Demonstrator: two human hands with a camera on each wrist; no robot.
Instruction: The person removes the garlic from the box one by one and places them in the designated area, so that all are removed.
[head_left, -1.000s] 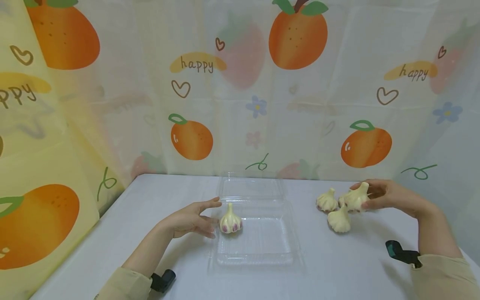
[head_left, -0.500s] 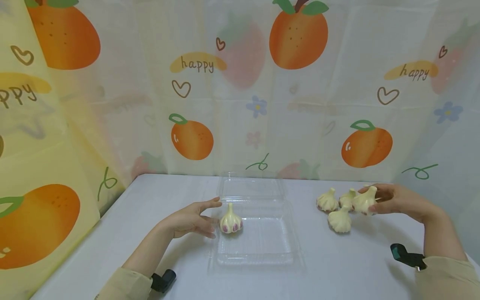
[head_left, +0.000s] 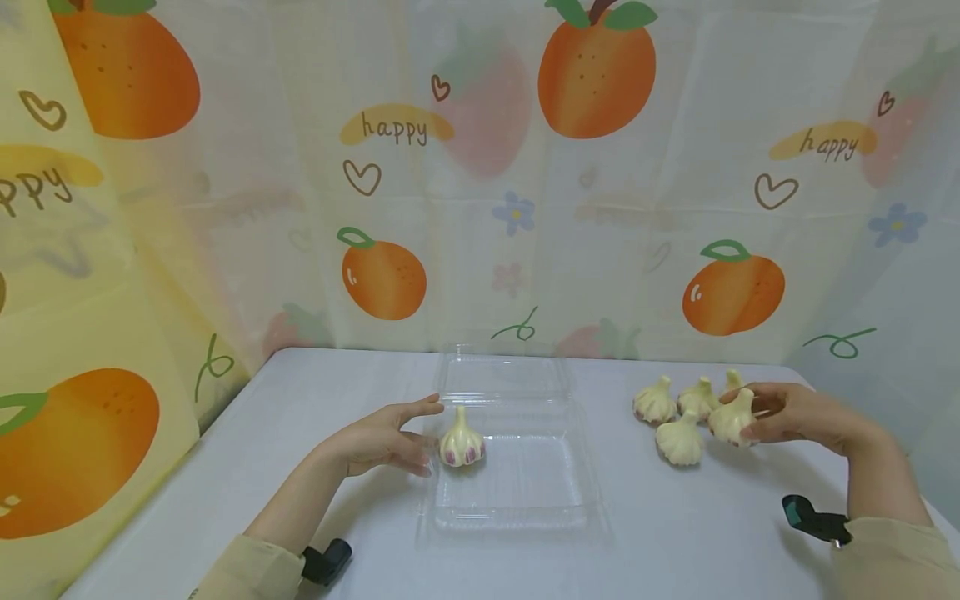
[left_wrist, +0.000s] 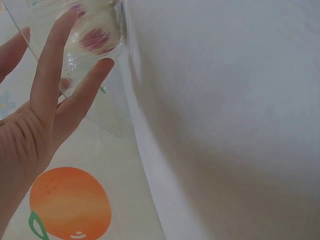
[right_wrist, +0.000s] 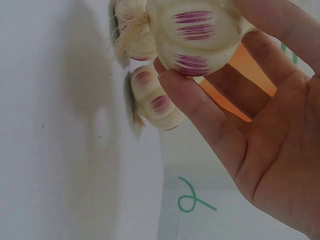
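My right hand (head_left: 813, 417) holds a garlic bulb (head_left: 731, 421) between thumb and fingers at the right of the table. In the right wrist view its purple-streaked side (right_wrist: 192, 32) faces the camera, with the fingertips beneath. Several other pale garlic bulbs (head_left: 679, 442) are grouped just left of it and behind it. My left hand (head_left: 382, 440), fingers spread and fairly straight, rests at the left rim of a clear plastic box (head_left: 517, 518). One garlic bulb (head_left: 461, 444) stands upright inside the box, by its left wall, close to those fingertips.
The box's clear lid (head_left: 502, 377) lies folded back behind it, toward the far table edge. A cloth curtain (head_left: 465, 250) printed with oranges hangs behind the white table (head_left: 360, 533). Another curtain side (head_left: 90, 317) closes off the left.
My right hand has shifted slightly right and then toward the front with the garlic bulb, so that bulbs behind it come into view. My left hand stays at the box.
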